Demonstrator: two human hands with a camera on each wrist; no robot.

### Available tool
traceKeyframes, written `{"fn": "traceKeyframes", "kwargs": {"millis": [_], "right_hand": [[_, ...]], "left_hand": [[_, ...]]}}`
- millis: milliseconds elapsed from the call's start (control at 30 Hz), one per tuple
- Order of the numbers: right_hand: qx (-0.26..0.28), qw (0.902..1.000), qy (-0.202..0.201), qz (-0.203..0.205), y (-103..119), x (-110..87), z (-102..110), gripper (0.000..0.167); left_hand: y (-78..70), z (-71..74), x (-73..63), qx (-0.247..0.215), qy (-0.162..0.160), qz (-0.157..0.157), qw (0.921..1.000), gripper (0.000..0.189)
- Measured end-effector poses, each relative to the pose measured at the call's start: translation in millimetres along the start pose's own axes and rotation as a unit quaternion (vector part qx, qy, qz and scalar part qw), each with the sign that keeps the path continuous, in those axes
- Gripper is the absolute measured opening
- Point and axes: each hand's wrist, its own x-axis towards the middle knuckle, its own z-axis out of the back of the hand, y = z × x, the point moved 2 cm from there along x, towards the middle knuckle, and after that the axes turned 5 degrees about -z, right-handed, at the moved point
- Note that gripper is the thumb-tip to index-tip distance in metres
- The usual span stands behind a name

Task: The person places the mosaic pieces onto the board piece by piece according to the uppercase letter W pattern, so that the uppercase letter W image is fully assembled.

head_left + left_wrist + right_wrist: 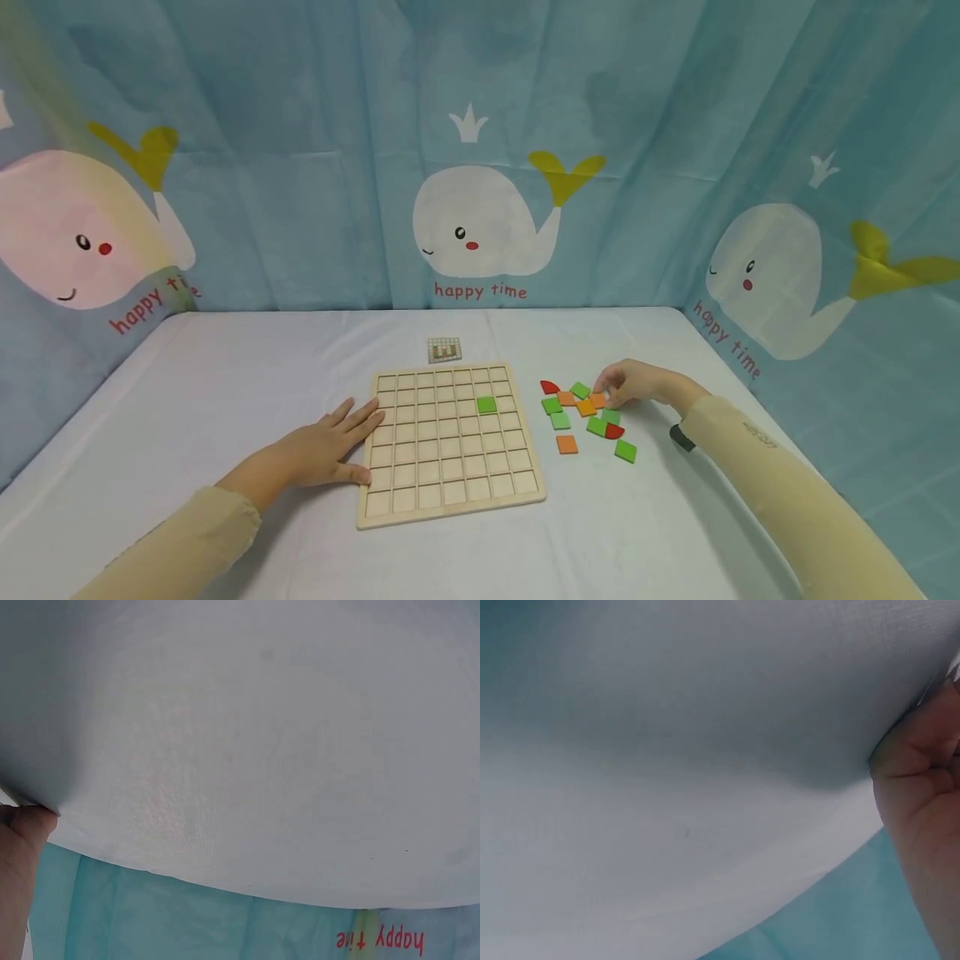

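A wooden grid board (415, 454) lies on the white-covered table, with one green square tile (487, 405) in a cell toward its upper right. My left hand (324, 450) rests flat with spread fingers, the fingertips and thumb over the board's left edge. To the right of the board, my right hand (636, 382) is at a loose group of tiles, its thumb and finger pinching an orange square tile (597, 401). Around it lie other orange tiles, green tiles (597, 426) and red quarter-round pieces (614, 432). Each wrist view shows part of a hand (22, 840) (922, 787) against white cloth.
A small card with a gridded picture (445, 350) lies just beyond the board's far edge. A dark object (682, 438) shows by the right sleeve. Blue curtains (315, 150) printed with whales stand behind the table and along its sides.
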Motion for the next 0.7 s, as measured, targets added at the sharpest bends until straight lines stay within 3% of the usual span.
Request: {"fn": "traceKeyframes", "kwargs": {"millis": [467, 700], "right_hand": [[-0.016, 0.9976, -0.025, -0.062, 5.1, 1.5, -3.3, 0.008], [-0.003, 0.9972, -0.038, -0.065, 5.4, -5.7, -3.8, 0.008]], "left_hand": [[-1.1, 0.4, -2.8, -0.009, -0.006, -0.007, 0.9999, 0.099], [-4.2, 2.9, -3.2, -0.012, -0.002, -0.006, 0.9999, 0.098]]}}
